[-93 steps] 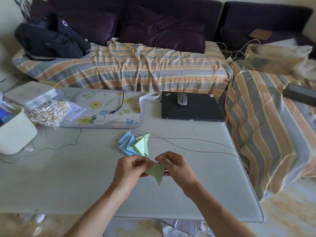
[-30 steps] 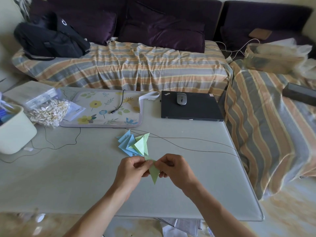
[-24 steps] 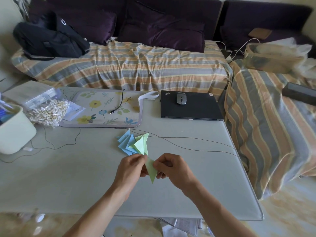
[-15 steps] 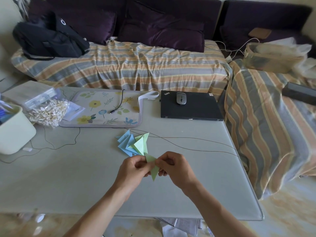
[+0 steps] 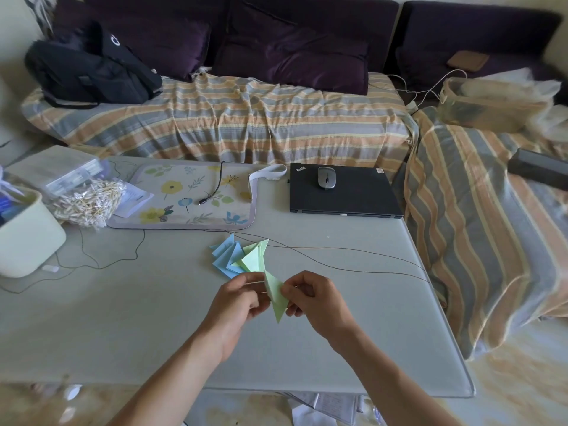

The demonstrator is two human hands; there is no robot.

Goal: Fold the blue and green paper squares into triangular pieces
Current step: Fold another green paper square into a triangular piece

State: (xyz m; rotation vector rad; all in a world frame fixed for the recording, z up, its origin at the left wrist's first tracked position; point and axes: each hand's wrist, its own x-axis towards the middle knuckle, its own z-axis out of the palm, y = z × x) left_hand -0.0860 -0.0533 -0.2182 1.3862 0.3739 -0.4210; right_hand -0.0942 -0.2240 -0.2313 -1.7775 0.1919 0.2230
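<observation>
Just above the near bench (image 5: 129, 327) edge, your left hand (image 5: 236, 302) and right hand (image 5: 316, 299) pinch the green piece (image 5: 275, 295) between them. Half a second ago it sat mostly hidden; now it stands upright, point down, so the crease looks nearly set. Beyond lies the pile of folded triangles (image 5: 238, 256), blue left, green right.
</observation>
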